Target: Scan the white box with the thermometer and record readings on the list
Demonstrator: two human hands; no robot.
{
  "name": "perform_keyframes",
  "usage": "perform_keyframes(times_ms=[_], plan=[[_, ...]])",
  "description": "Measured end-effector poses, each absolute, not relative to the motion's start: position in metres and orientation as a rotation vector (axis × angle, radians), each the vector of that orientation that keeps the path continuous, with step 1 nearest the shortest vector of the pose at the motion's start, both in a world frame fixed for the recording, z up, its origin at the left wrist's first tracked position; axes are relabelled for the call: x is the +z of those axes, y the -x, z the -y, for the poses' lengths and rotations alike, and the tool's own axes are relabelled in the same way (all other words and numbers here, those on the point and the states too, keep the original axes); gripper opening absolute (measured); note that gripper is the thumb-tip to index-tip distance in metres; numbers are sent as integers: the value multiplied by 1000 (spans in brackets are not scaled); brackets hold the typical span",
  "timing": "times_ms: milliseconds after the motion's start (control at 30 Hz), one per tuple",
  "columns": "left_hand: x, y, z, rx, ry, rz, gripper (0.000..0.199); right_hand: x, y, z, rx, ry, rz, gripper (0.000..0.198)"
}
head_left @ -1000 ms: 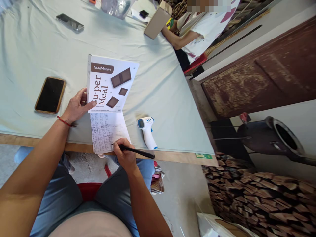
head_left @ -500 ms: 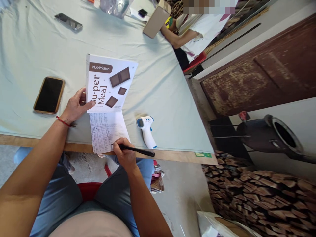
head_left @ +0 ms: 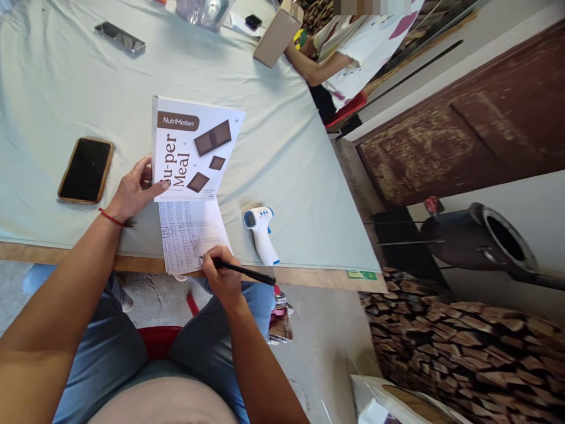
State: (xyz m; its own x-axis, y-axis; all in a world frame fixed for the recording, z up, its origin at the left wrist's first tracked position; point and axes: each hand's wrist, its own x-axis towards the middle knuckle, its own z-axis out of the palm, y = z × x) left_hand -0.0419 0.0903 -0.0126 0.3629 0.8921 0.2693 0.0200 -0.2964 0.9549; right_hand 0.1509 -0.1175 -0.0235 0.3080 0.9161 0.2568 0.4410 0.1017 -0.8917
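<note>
Right hand (head_left: 224,277) with fingers pinched on a slim black pen (head_left: 249,272), tip at handwritten paper (head_left: 205,227), left hand (head_left: 136,187) clamped on a smooth flat carton (head_left: 197,147) at the paper's twelve o'clock, curved plastic thermometer (head_left: 262,232) at three, rounded phone (head_left: 86,171) at ten, wrinkled cloth (head_left: 304,194) beneath

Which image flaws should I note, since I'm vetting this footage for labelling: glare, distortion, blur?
Head view: highlights glint on the plastic bag; head view: the woodpile looks stretched toward the right edge, probably lens distortion; head view: a pixelated patch interrupts the top edge; head view: the NutriMotion box has legible large print, but the handwritten page is too fine to read.
</note>
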Motion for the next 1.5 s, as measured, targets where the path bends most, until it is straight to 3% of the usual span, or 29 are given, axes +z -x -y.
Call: perform_keyframes(times_ms=[400,667,833,1000,1267,1500], plan=[[-12,41,-90,1091,-1620,-850,77,-25,-150,117,506,1518,1307,21],[-12,42,-91,1081,-1646,-865,73,-20,-162,112,156,1680,1267,10],[-10,46,-91,1075,-1671,-961,74,-16,-178,79,-82,1944,1563,22],[-6,50,-90,1069,-1640,-980,72,-22,-166,53,-112,2100,1665,29],[1,53,-89,1040,-1577,-954,71,-18,-201,69,-302,2162,1402,39],[1,55,-91,1048,-1534,-960,75,-10,-236,79,65,2456,1261,44]])
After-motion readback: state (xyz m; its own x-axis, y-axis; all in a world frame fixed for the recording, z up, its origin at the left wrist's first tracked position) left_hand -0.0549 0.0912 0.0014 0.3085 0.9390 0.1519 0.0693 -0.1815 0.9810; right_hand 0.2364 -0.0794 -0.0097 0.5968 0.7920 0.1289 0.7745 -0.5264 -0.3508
